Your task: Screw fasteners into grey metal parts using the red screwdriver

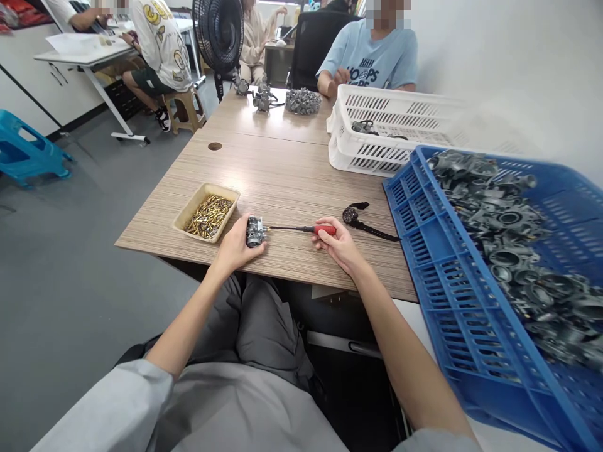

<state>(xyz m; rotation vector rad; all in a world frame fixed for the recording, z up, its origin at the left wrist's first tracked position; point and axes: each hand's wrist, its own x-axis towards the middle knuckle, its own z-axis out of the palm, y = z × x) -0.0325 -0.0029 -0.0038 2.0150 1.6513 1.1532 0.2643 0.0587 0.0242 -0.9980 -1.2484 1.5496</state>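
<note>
My left hand (235,246) is closed around a small grey metal part (255,231), holding it on the wooden table (277,182) near the front edge. My right hand (336,246) grips the red handle of a thin screwdriver (301,229). The screwdriver's shaft lies level and its tip meets the right side of the metal part. A beige tray (186,216) of small brass screws sits just left of my left hand.
A black wristwatch (365,223) lies right of my right hand. A blue crate (424,263) full of grey metal parts stands at the right, a white basket (348,135) behind it. A person in a light blue shirt sits across; a fan (219,31) and more parts stand at the far end.
</note>
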